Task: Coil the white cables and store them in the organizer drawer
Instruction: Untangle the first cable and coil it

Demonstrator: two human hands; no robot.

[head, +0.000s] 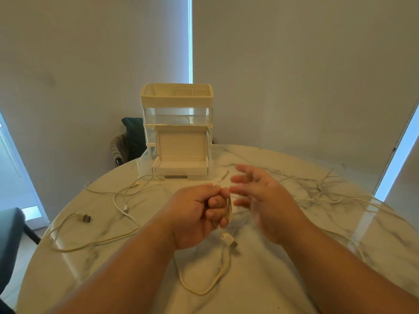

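My left hand (199, 214) grips a small coil of white cable (229, 207) above the table's middle. The cable's USB plug (230, 240) dangles below that fist, and a loose loop (204, 288) trails toward me. Just to the right, my right hand (256, 196) is blurred, fingers spread and holding nothing. The organizer (178, 114) stands at the table's far edge. Its bottom drawer (180, 167) is pulled out, and an open white box sits in it with its lid up.
Other white cables lie loose on the round marble table (294, 257): one with a grey plug (87, 218) at the left, one (127, 196) left of centre, another (328, 191) tangled at the right. Dark chairs stand behind (131, 137) and at the left edge.
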